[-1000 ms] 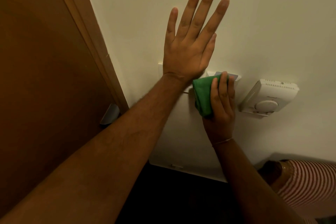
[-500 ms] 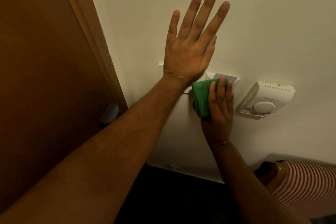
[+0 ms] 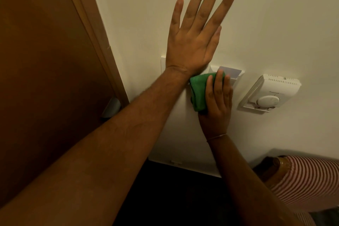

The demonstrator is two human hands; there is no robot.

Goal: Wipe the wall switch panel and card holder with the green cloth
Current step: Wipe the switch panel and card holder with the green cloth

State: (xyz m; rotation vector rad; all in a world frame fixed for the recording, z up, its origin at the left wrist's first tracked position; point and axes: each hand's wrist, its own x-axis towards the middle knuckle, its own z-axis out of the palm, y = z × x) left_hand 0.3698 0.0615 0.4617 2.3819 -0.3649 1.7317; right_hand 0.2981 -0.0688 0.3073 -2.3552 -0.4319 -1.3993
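The green cloth (image 3: pixel 199 91) sat bunched on the wall, pressed against the card holder (image 3: pixel 235 77) by the right hand (image 3: pixel 216 101), fingers wrapped around it. The left hand (image 3: pixel 194 42) lay flat and spread out, covering most of the switch panel (image 3: pixel 163 62) — I think it needed moving aside, and small firm rubs would have worked best.

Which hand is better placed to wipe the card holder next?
The right hand: it already presses the green cloth against the card holder. The left hand lies flat and empty on the wall.
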